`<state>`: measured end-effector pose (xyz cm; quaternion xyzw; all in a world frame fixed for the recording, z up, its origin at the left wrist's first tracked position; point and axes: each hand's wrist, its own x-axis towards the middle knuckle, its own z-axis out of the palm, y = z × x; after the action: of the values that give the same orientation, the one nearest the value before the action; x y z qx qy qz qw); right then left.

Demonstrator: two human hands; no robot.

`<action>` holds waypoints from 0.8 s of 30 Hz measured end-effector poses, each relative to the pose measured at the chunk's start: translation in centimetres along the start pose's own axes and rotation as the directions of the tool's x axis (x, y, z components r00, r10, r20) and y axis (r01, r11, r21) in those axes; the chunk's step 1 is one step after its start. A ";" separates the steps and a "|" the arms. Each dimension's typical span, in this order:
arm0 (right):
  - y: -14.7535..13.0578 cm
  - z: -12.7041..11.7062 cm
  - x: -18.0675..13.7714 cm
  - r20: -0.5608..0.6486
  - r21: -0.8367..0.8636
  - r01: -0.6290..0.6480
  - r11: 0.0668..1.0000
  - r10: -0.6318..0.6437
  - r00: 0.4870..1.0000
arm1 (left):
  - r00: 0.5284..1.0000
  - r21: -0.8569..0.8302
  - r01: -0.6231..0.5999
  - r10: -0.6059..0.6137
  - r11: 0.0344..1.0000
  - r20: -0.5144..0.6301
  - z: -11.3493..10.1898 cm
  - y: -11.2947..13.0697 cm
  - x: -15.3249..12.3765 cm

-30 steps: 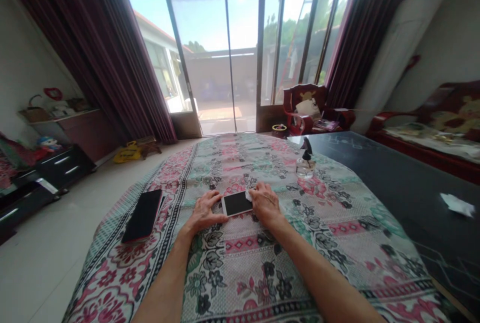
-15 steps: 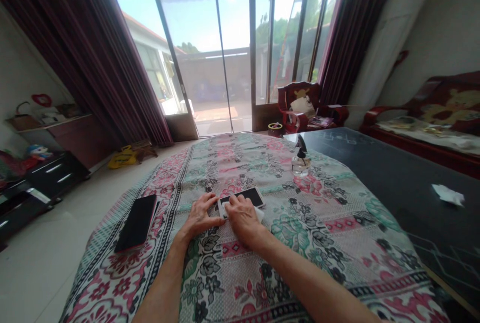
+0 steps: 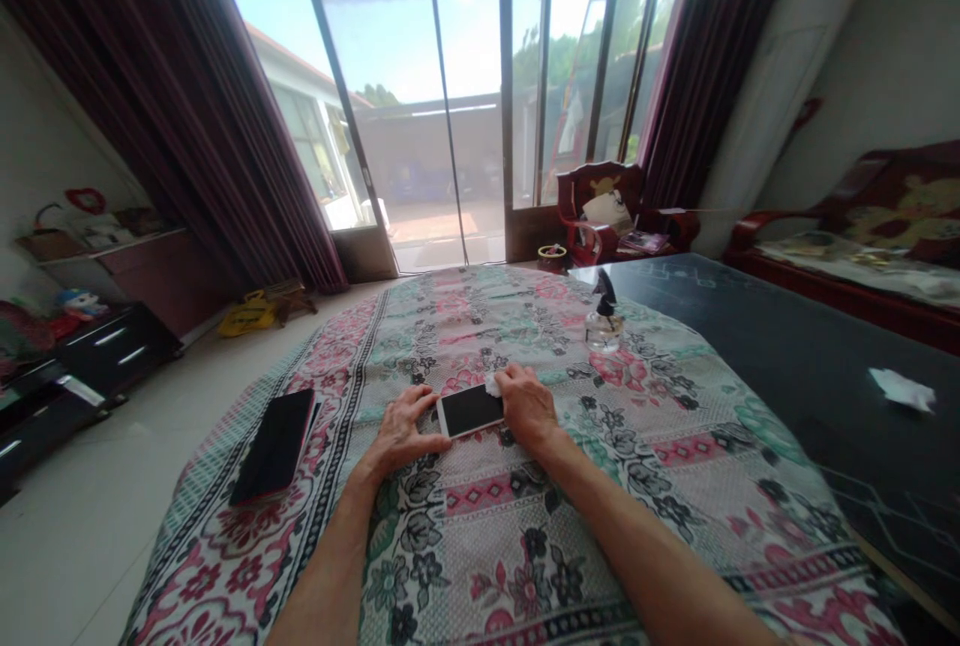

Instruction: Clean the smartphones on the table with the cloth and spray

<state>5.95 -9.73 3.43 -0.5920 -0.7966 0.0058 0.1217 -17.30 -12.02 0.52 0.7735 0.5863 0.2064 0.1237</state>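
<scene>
A white smartphone with a dark screen (image 3: 471, 410) lies face up on the patterned tablecloth (image 3: 480, 326). My left hand (image 3: 403, 429) grips its left end, thumb at the near corner and fingers at the far corner. At the phone's right end, my right hand (image 3: 529, 408) is closed on a white tissue (image 3: 493, 385) pressed to the screen. Most of the tissue is hidden under the fingers, and the hand covers the phone's right end. To the left lies a dark tablet (image 3: 274, 446) with a reddish edge.
A clear spray bottle (image 3: 604, 326) with a black nozzle stands beyond my right hand. On the dark table (image 3: 750, 346) at right lies a crumpled white tissue (image 3: 902, 390). A red wooden chair (image 3: 592, 216) and a yellow bag (image 3: 247, 314) are farther off.
My right hand has slid with the tissue along the screen, from the phone's left half to its right end. My left hand stays at the left end.
</scene>
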 end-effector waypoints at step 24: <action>-1.7 0.0 -0.6 0.020 -0.008 0.067 0.998 -0.067 0.998 | 1.000 0.003 0.025 -0.025 1.000 0.002 0.3 -0.4 0.1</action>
<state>4.50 -10.84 3.53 -0.5656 -0.8171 0.0038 0.1115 -17.49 -11.79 0.08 0.7666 0.5960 0.2030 0.1257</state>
